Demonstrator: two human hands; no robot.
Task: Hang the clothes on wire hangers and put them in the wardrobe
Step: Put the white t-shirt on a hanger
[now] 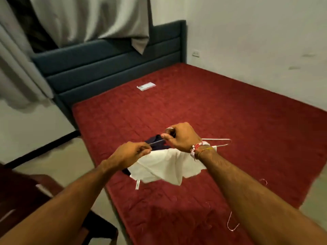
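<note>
Wire hanger (217, 139) in right grip (182, 137)

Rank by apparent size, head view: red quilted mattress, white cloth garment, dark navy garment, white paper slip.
1. Red quilted mattress.
2. White cloth garment.
Unranked: dark navy garment, partly hidden, and white paper slip, farther away.

The wire hanger (216, 139) is thin, pale, glossy metal. The white garment (164, 165) is soft matt cloth, creased. The mattress (212, 106) is red quilted fabric.
</note>
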